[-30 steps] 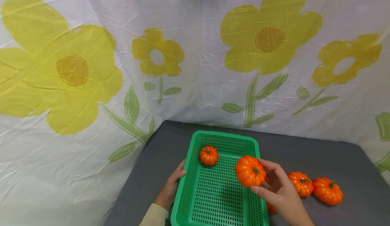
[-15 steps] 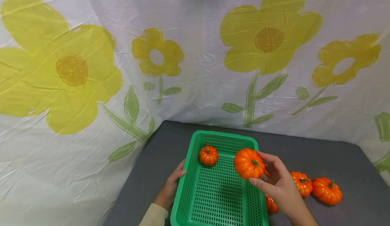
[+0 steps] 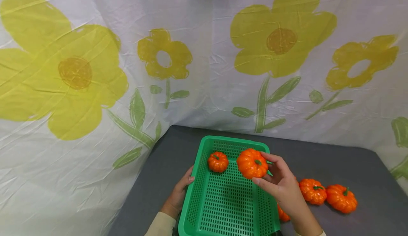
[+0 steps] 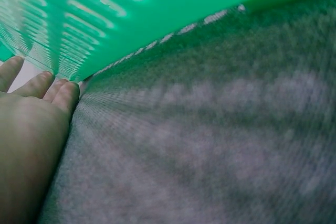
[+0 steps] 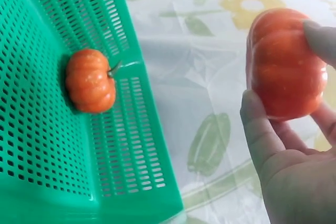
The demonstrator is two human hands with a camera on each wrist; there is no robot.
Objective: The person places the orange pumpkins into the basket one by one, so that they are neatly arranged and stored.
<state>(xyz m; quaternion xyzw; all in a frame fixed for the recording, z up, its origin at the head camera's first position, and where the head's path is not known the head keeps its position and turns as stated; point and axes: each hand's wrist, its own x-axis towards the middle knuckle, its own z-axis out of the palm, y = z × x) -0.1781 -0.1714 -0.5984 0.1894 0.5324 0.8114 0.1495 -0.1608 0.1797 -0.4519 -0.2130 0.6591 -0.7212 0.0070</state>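
My right hand (image 3: 283, 183) pinches a small orange pumpkin (image 3: 251, 163) with a green stem between thumb and fingers, above the right half of a green plastic basket (image 3: 236, 139). In the right wrist view this pumpkin (image 5: 286, 64) is up beyond the basket's rim, with the thumb on one side and fingers on the other. A second pumpkin (image 3: 218, 162) sits inside the basket at the back left. My left hand (image 3: 180, 193) rests against the basket's left side, thumb at the rim; in the left wrist view its fingers (image 4: 65, 95) lie straight against the slotted wall (image 4: 94, 19).
On the dark grey table (image 3: 350, 161), right of the basket, lie two pumpkins, one nearer (image 3: 313, 191) and one farther right (image 3: 341, 198). Another pumpkin (image 3: 283, 214) shows partly between basket and right hand. A white flower-printed cloth (image 3: 204, 98) hangs behind the table.
My right hand has moved left and slightly away from me with the pumpkin, farther over the basket. The left hand and basket stay in place.
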